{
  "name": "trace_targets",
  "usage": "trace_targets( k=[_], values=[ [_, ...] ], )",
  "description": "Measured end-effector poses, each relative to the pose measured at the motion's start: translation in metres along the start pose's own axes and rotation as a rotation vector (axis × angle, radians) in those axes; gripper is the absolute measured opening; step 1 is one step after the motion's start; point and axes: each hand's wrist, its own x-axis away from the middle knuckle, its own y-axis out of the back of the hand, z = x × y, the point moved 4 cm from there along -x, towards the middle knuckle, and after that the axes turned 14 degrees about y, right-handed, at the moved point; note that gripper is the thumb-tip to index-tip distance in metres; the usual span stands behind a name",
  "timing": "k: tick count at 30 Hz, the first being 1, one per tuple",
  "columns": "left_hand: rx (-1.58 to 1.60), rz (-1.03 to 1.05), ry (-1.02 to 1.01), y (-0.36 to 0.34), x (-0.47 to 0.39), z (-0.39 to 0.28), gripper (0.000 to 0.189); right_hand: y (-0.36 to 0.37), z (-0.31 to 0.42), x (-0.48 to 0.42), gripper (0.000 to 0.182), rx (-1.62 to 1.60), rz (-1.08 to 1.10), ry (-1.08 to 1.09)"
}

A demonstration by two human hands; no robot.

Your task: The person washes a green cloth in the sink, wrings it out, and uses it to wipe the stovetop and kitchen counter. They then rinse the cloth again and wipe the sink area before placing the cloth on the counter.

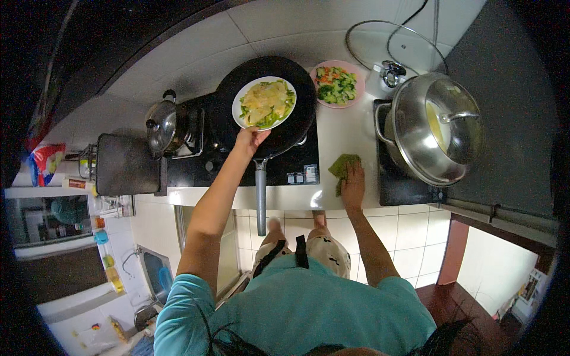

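My left hand (251,139) grips the near rim of a white plate (238,115) and holds it over a black wok (227,127) on the stove. Green vegetable pieces topped with pale yellow food (266,101) lie on the plate. The wok's grey handle (261,200) points towards me. My right hand (353,181) presses on a green cloth (339,167) on the light countertop (340,133), between the two cooktops. Beyond the cloth, a pink plate (360,91) holds broccoli and orange bits (336,86).
A large lidded steel pot (401,142) stands on a black cooktop (392,189) at right. A smaller glass-lidded pot (162,127) stands left of the wok. A large lid (349,32) leans at the back wall. A sink (156,271) lies at lower left.
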Motion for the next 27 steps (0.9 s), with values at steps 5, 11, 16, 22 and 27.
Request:
trace_targets(
  k=[5, 11, 16, 22, 27],
  values=[
    [-0.052, 0.055, -0.011, 0.003, -0.010, 0.004, 0.042, -0.001, -0.003, 0.002, 0.056, -0.099, -0.035, -0.004],
    [-0.087, -0.001, 0.057, 0.019, -0.024, 0.002, 0.038, 0.023, 0.013, -0.010, 0.059, 0.000, 0.071, 0.035],
    [-0.120, -0.026, 0.131, 0.024, -0.041, -0.002, 0.037, 0.012, -0.006, -0.024, 0.057, 0.078, -0.030, -0.016],
    [-0.065, -0.046, 0.144, -0.001, -0.015, 0.001, 0.041, 0.005, -0.030, -0.089, 0.055, 0.219, -0.144, -0.060],
    [-0.112, -0.073, 0.334, 0.010, -0.003, -0.004, 0.042, -0.006, -0.037, -0.119, 0.055, 0.036, -0.206, 0.003]
  ],
)
